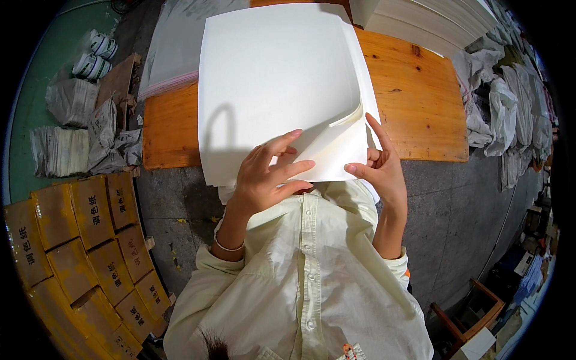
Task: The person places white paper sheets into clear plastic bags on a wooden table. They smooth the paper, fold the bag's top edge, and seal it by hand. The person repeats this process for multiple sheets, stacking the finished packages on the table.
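A stack of large white paper sheets [270, 78] lies before me, reaching over the near edge of the table. At the near right, the corner of the upper sheets [348, 119] curls up and back, baring the sheets beneath [336, 162]. My left hand [267, 174] is over the near edge with its fingers spread, next to the start of the curl. My right hand [384, 171] is at the right corner. Its index finger stretches up beside the curled edge, and its thumb reaches over the lower sheets. Its remaining fingers are bent and partly hidden.
The wooden table [420, 96] extends to both sides. Plastic-covered sheets [180, 48] lie at the far left, and a white stack [426, 21] stands far right. Taped cartons [96, 252] fill the lower left. Plastic bags [504, 114] hang at the right, above a wooden stool [474, 318].
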A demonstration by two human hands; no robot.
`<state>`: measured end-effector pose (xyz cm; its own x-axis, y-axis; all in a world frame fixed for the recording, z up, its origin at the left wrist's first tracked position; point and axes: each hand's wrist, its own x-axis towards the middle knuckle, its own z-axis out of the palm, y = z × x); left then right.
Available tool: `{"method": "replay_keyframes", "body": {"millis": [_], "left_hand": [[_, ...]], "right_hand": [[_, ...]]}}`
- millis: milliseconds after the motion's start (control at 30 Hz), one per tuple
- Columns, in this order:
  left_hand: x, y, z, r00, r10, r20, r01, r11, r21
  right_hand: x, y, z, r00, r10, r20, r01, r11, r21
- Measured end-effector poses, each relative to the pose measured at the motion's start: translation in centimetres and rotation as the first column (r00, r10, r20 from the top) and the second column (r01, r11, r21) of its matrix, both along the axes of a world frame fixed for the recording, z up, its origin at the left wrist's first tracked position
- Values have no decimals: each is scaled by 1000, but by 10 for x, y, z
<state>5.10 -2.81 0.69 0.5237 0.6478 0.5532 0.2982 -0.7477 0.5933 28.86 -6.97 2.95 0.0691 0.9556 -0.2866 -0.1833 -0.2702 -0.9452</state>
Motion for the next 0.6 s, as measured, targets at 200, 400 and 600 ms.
{"method": "replay_keyframes", "body": {"millis": [200, 400, 600], "left_hand": [[1, -2, -6, 992, 105, 69, -106, 994, 9], [2, 0, -3, 992, 112, 52, -115, 991, 64], [1, -3, 7, 999, 32, 8, -33, 999, 34]], "right_hand": [[6, -2, -7, 994, 21, -110, -18, 999, 26], [17, -3, -6, 981, 136, -138, -132, 990, 38], [14, -1, -5, 995, 102, 25, -102, 995, 4]]}}
